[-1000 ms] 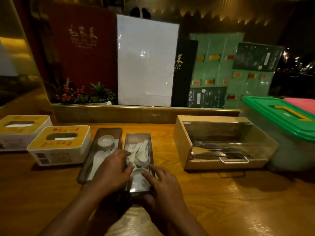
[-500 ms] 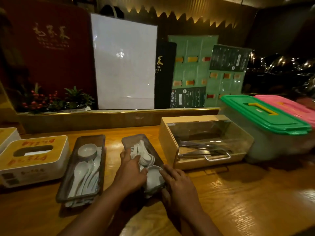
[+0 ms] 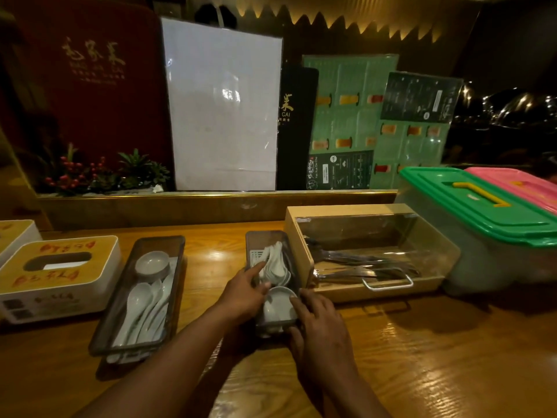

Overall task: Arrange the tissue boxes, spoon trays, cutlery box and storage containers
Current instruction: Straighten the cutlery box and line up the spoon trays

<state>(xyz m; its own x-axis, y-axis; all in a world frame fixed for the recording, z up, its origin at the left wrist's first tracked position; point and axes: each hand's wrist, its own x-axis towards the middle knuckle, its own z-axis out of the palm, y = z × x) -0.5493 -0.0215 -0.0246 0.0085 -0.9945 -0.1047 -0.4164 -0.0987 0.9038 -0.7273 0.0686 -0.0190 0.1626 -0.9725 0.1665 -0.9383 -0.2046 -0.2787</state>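
Right tray [image 3: 269,240] sat on counter [image 3: 422,357], touching cutlery box [image 3: 355,254]; held spoons [image 3: 275,263] and small bowl [image 3: 280,303]. Gripped by left hand [image 3: 245,292] along left rim, forefinger extended, and right hand [image 3: 319,321] curled round near-right corner. Left tray [image 3: 141,292] well apart, beside tissue box [image 3: 57,276]; green-lid container [image 3: 482,230] right of cutlery box.

Dark red menu board [image 3: 90,86] behind the worktop's [image 3: 422,357] far-left edge, berry and leaf sprig [image 3: 99,173] below it, white sheet [image 3: 223,107] alongside, green menus [image 3: 349,116] further right
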